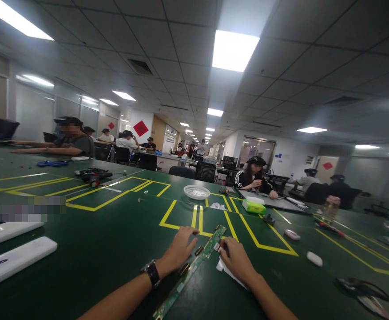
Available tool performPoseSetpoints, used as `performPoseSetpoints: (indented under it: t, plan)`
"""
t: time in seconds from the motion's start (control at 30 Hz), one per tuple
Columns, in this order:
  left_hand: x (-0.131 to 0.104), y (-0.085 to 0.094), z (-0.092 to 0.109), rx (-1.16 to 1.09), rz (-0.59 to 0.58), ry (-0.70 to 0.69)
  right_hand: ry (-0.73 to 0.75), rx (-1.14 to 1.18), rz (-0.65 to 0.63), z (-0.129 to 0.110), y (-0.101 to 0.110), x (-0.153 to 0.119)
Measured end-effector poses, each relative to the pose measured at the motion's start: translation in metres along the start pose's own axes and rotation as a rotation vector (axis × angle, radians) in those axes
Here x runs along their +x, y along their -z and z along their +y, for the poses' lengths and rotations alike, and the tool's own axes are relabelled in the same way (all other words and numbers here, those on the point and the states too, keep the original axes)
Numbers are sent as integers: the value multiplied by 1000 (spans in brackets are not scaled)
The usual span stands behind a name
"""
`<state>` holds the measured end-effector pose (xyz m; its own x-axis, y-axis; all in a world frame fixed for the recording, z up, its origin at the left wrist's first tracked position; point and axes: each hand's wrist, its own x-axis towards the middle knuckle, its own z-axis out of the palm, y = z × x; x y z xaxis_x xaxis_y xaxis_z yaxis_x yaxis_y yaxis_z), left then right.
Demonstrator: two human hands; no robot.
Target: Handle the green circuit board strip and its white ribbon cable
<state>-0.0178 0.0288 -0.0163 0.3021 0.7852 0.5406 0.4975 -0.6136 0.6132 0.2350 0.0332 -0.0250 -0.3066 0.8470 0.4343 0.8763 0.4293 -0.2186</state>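
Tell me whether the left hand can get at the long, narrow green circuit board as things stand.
Likely yes: the bare left hand is close beside the green circuit board, and nothing visible lies between them.

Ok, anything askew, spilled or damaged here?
Nothing looks spilled or damaged. Mildly untidy: the green circuit board lies slantwise, its far end reaching the yellow tape, and white scraps sit loose beside the white basket.

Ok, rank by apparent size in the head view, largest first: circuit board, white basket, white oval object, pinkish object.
1. Circuit board
2. White basket
3. White oval object and pinkish object: too alike to rank.
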Motion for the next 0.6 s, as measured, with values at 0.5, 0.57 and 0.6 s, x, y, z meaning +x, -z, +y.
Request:
performPoseSetpoints:
  t: [0.5,0.57,0.6]
  plan:
    - [-3,-4,3,3,-19,-4,119,89,-40,-22,-2,-3]
    - [-4,-4,3,4,-21,-9,72,30,-32,-18,-2,-1]
    - [-4,-4,3,4,-24,-11,28,-13,-23,-13,-1,0]
